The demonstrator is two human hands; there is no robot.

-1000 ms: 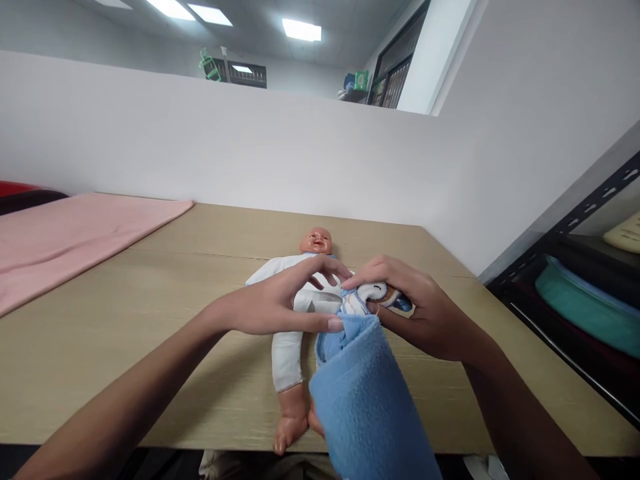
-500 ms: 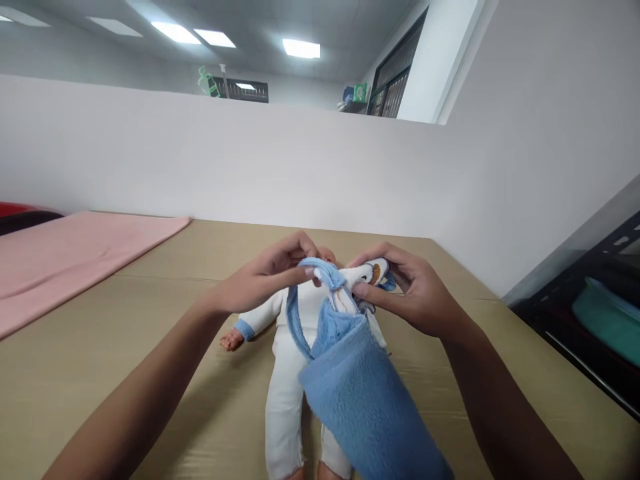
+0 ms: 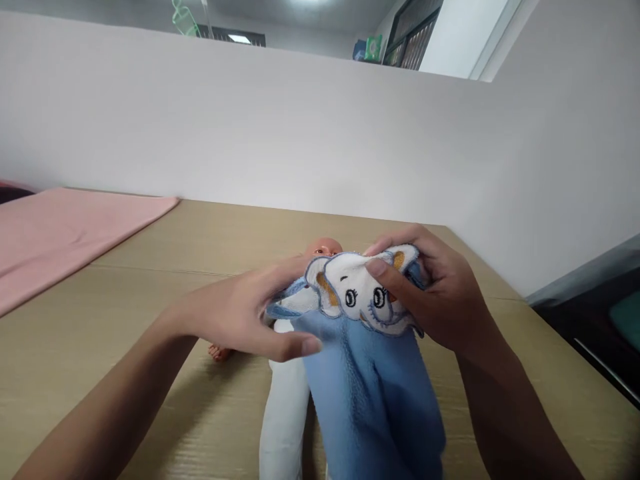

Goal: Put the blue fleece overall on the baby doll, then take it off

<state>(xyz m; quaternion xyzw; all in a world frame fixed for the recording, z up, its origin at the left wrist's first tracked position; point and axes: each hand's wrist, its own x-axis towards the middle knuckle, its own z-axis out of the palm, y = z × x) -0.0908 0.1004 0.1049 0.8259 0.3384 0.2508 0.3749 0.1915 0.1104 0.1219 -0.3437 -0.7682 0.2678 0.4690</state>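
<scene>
A blue hand towel [image 3: 365, 387] hangs in front of me, its top bearing a white embroidered animal face [image 3: 353, 280] with orange-brown ear patches. Pinched between thumb and fingers of my right hand [image 3: 425, 287] is the right side of that face. My left hand [image 3: 250, 310] is at the towel's left edge, beside a blue strap. Its thumb stretches out in front of the cloth; its fingertips are hidden behind. Beyond the towel a baby doll [image 3: 285, 407] in white clothes lies on its back. The towel covers most of its torso; the top of its head shows.
The doll lies on a tan-covered tabletop [image 3: 150, 267] that meets a white low wall [image 3: 250, 133]. A pink cloth [image 3: 75, 233] is spread at the left. To the right stands a dark rack [image 3: 580, 320] with something green in it.
The towel has been turned so the animal face now faces me and the cloth hangs straighter. My left hand has let go its pinch on the blue strap, and its thumb has spread.
</scene>
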